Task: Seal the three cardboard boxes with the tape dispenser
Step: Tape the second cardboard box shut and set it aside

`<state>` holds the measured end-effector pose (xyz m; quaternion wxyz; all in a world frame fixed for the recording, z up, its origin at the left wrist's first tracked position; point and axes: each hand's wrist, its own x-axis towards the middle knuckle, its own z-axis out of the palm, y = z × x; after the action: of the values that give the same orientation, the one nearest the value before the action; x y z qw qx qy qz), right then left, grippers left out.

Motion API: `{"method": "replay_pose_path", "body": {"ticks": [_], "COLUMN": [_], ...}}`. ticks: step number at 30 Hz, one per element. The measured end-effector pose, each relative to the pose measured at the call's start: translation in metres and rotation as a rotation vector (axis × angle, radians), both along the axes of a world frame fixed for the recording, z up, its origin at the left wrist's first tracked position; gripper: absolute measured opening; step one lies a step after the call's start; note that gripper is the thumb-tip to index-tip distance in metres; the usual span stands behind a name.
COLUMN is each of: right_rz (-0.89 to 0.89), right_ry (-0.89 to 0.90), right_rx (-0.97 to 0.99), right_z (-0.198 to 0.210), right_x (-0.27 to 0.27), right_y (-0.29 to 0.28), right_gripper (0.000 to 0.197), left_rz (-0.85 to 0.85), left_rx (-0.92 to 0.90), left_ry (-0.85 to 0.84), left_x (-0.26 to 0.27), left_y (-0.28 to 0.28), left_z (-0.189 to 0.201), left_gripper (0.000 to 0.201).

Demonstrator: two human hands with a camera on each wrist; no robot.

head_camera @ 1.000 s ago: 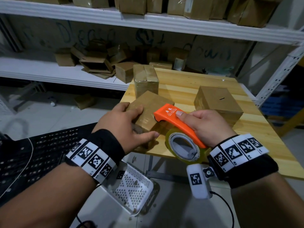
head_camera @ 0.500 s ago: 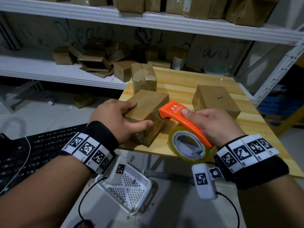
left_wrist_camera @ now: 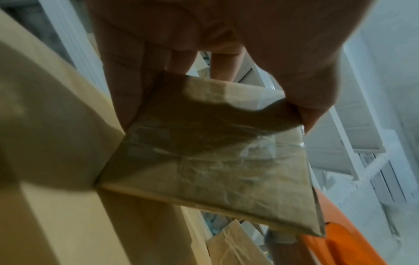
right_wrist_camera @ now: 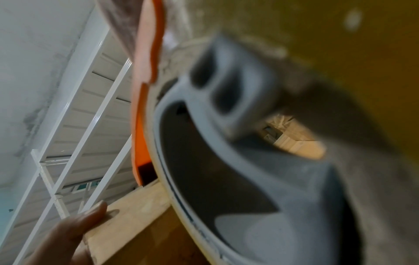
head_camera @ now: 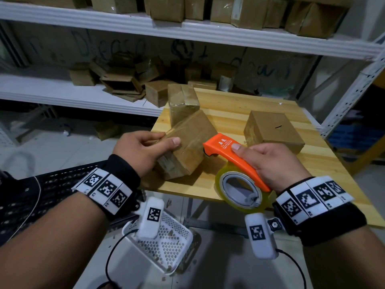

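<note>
My left hand [head_camera: 143, 149] grips the near-left end of a brown cardboard box [head_camera: 191, 142], tilted up on the wooden table [head_camera: 250, 113]; in the left wrist view its taped end face [left_wrist_camera: 208, 161] sits between thumb and fingers. My right hand [head_camera: 268, 161] holds the orange tape dispenser [head_camera: 231, 155] by its handle, its nose right beside the box's right side, the yellowish tape roll [head_camera: 241, 190] hanging over the table's front edge. A second, taped box [head_camera: 183, 101] stands behind the held one. A third box [head_camera: 273, 130] lies flat to the right.
White metal shelves [head_camera: 187, 32] behind the table carry several more cardboard boxes. A white perforated basket [head_camera: 166, 247] sits on the floor below my wrists, a black mesh surface [head_camera: 31, 195] to the left. A shelf upright [head_camera: 354, 94] stands right of the table.
My left hand has turned and tipped the box, shifting its grip to the box's near-left end. The dispenser has moved slightly right and back, staying by the box's right side.
</note>
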<state>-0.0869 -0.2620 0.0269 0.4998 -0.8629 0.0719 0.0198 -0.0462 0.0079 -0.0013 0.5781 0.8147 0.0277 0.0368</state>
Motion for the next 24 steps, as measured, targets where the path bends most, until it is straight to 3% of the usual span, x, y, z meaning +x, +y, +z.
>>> {"method": "replay_pose_path", "body": {"ticks": [3, 6, 10, 14, 17, 21, 22, 24], "right_rz": [0.011, 0.006, -0.001, -0.011, -0.015, -0.03, -0.033, -0.038], "right_ry": [0.006, 0.003, -0.02, -0.036, -0.037, -0.057, -0.06, -0.062], "right_rx": [-0.002, -0.007, -0.045, -0.074, -0.064, -0.08, -0.083, -0.081], "right_z": [-0.002, -0.002, -0.004, -0.003, -0.003, -0.005, -0.005, -0.005], "right_x": [0.001, 0.002, 0.002, 0.003, 0.003, 0.006, 0.006, 0.007], "right_y": [0.003, 0.007, 0.01, 0.013, 0.018, 0.021, 0.022, 0.023], "right_gripper": [0.051, 0.05, 0.051, 0.054, 0.051, 0.056, 0.057, 0.057], "left_rz": [-0.009, -0.003, -0.019, -0.036, -0.009, -0.132, -0.161, -0.207], "left_rx": [-0.058, -0.093, -0.058, 0.134, 0.365, 0.556, 0.597, 0.663], "left_ry": [0.051, 0.102, 0.078, 0.04, -0.134, -0.401, -0.407, -0.323], "left_x": [-0.003, -0.006, -0.006, -0.006, -0.003, -0.009, -0.011, -0.014], "left_y": [-0.004, -0.006, -0.005, -0.003, -0.002, -0.008, -0.007, -0.007], "left_z": [-0.001, -0.002, 0.001, 0.007, 0.003, 0.004, 0.006, 0.009], "left_gripper": [0.041, 0.03, 0.03, 0.033, 0.044, 0.046, 0.05, 0.079]}}
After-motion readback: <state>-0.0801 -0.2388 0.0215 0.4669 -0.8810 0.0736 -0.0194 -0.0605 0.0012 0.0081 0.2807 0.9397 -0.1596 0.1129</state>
